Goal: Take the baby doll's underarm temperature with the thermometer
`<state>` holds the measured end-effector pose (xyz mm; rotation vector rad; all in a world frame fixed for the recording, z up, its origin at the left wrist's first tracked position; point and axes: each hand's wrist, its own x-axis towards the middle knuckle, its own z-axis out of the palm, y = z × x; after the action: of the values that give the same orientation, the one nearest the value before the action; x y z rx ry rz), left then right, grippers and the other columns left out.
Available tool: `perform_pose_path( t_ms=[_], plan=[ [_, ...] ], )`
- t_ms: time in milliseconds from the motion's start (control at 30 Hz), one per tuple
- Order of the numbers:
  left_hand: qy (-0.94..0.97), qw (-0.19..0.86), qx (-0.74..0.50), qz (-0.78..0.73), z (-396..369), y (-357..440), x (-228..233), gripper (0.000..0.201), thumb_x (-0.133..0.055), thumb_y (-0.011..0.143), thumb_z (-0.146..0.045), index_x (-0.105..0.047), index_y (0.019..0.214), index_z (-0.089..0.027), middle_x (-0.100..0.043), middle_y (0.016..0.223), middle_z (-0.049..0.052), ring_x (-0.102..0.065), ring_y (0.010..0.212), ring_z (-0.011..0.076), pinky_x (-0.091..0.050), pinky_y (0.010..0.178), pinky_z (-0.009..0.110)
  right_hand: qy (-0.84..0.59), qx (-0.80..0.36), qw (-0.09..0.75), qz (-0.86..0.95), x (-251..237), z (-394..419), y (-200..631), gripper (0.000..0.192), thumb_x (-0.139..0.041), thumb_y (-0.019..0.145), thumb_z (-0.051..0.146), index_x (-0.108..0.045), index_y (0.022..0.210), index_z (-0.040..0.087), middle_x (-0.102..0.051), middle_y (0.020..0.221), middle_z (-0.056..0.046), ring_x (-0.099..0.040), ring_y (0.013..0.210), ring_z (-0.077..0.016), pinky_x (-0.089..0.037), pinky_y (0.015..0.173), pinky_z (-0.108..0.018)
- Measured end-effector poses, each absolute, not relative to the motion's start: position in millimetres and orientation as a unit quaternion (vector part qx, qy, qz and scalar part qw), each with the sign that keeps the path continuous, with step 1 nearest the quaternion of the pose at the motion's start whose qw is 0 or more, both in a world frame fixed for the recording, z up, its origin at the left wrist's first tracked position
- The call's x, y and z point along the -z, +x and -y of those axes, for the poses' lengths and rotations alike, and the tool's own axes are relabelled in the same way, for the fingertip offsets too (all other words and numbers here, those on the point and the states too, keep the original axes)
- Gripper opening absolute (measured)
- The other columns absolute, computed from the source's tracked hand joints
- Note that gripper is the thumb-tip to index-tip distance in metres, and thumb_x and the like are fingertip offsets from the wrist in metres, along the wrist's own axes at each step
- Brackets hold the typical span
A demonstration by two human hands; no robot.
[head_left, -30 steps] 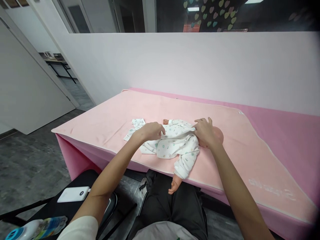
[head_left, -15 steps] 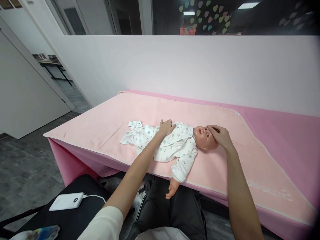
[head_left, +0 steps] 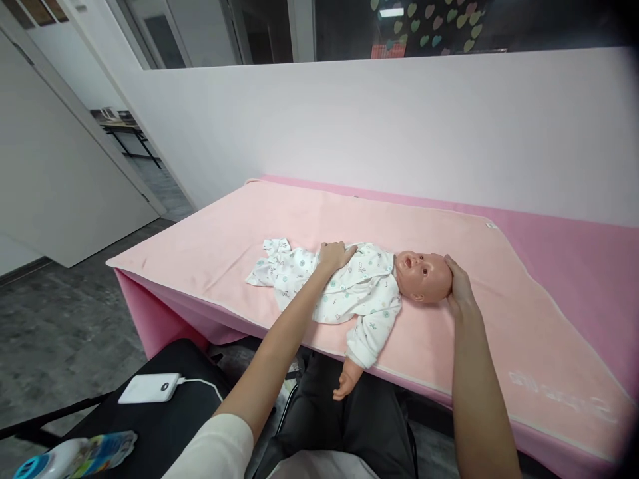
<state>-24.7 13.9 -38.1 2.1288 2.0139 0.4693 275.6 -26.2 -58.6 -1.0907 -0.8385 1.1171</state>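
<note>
Subject: a pinkish-tan baby doll with a hard, glossy head (head_left: pixel 367 286) lies face up near the front edge of the table, head to the right, legs to the left.
Clothing: a white cloth garment with small green and grey print (head_left: pixel 344 303) covers the torso, arms and legs.
Doll's near arm: bent over the table edge, its small bare hand (head_left: pixel 348 380) above the person's lap.
Left hand: the person's left hand (head_left: pixel 338 255) lies on the doll's middle, thumb pointing toward the chest; fingers bend over the far side, tips hidden. Cannot tell whether they grip cloth.
Right hand: the person's right hand (head_left: pixel 460 286) cups the crown of the head, fingers curved around the far side, thumb low on the near side.
Surface: a pale pink, pale-edged fabric cover (head_left: pixel 499 313) under the doll, over a deeper pink cloth (head_left: pixel 589 266).
Chair, left: a black chair seat (head_left: pixel 150 439) carrying a flat white power bank (head_left: pixel 150 388) with a thin white cable (head_left: pixel 204 382), plus a white bottle with blue cap and coloured label (head_left: pixel 74 456) lying on its side.
Background: a plain white wall (head_left: pixel 374 120) below a dark window with heart-shaped stickers (head_left: pixel 436 26).
</note>
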Motion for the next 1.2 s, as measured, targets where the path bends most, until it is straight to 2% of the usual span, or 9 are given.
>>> perform_pose_path(
  t_ms=[100,300,467,600,700,800,933,1200],
  plan=[
    [0.716,0.095,-0.172,-0.67,-13,-27,39,0.058,-0.03,0.086,-0.058,-0.064,0.091,-0.011,-0.067,0.091,0.016,-0.059,0.095,0.0293,-0.031,0.093,0.042,-0.476,-0.548,0.592,0.35,57,31,276,0.04,-0.056,0.073,0.054,-0.065,0.089,0.018,-0.07,0.084,-0.006,-0.066,0.084,-0.024,-0.056,0.073,-0.037],
    [0.702,0.12,-0.214,-0.669,-6,-30,38,0.054,-0.024,0.09,-0.055,-0.062,0.095,-0.016,-0.067,0.099,0.013,-0.057,0.1,0.0276,-0.029,0.095,0.041,-0.448,-0.616,0.557,0.33,64,33,278,0.043,-0.047,0.075,0.05,-0.062,0.098,0.017,-0.068,0.103,-0.009,-0.064,0.093,-0.0258,-0.055,0.078,-0.042],
    [0.674,0.147,-0.256,-0.677,-1,-31,35,0.042,-0.024,0.092,-0.038,-0.062,0.09,-0.018,-0.068,0.096,0.009,-0.057,0.1,0.0246,-0.029,0.096,0.038,-0.471,-0.571,0.593,0.319,74,27,288,0.035,-0.051,0.073,0.048,-0.061,0.088,0.019,-0.068,0.089,-0.006,-0.065,0.085,-0.0229,-0.057,0.074,-0.039],
    [0.638,0.185,-0.309,-0.681,-3,-35,35,0.033,-0.03,0.088,-0.025,-0.062,0.096,-0.02,-0.067,0.099,0.007,-0.056,0.102,0.0234,-0.031,0.096,0.038,-0.468,-0.554,0.623,0.294,77,24,292,0.026,-0.054,0.071,0.042,-0.058,0.082,0.019,-0.067,0.083,-0.004,-0.064,0.081,-0.0213,-0.057,0.072,-0.038],
    [0.605,0.234,-0.353,-0.675,-6,-39,38,0.032,-0.036,0.083,-0.021,-0.062,0.101,-0.021,-0.067,0.087,0.004,-0.058,0.094,0.0216,-0.036,0.091,0.036,-0.47,-0.543,0.634,0.287,79,21,294,0.023,-0.055,0.07,0.04,-0.057,0.08,0.02,-0.066,0.082,-0.003,-0.064,0.08,-0.0205,-0.056,0.073,-0.037],
    [0.573,0.297,-0.396,-0.653,-10,-44,42,0.034,-0.042,0.079,-0.02,-0.06,0.107,-0.021,-0.064,0.073,0.001,-0.059,0.077,0.0178,-0.043,0.078,0.032,-0.471,-0.538,0.637,0.289,81,19,295,0.02,-0.056,0.07,0.038,-0.056,0.078,0.02,-0.066,0.08,-0.003,-0.064,0.079,-0.0201,-0.056,0.072,-0.037],
    [0.538,0.377,-0.454,-0.602,-12,-48,45,0.04,-0.05,0.076,-0.016,-0.056,0.115,-0.014,-0.06,0.069,0.001,-0.055,0.059,0.0111,-0.043,0.062,0.024,-0.478,-0.521,0.652,0.273,83,18,294,0.017,-0.057,0.068,0.035,-0.055,0.075,0.02,-0.065,0.076,-0.001,-0.064,0.076,-0.0191,-0.057,0.068,-0.034],
    [0.489,0.45,-0.533,-0.524,-9,-51,43,0.046,-0.07,0.066,-0.017,-0.056,0.11,-0.013,-0.057,0.063,-0.002,-0.053,0.058,0.0077,-0.043,0.06,0.021,-0.481,-0.494,0.67,0.274,82,18,293,0.022,-0.057,0.067,0.039,-0.053,0.074,0.019,-0.062,0.074,-0.001,-0.064,0.076,-0.0186,-0.056,0.064,-0.031]
  ],
)
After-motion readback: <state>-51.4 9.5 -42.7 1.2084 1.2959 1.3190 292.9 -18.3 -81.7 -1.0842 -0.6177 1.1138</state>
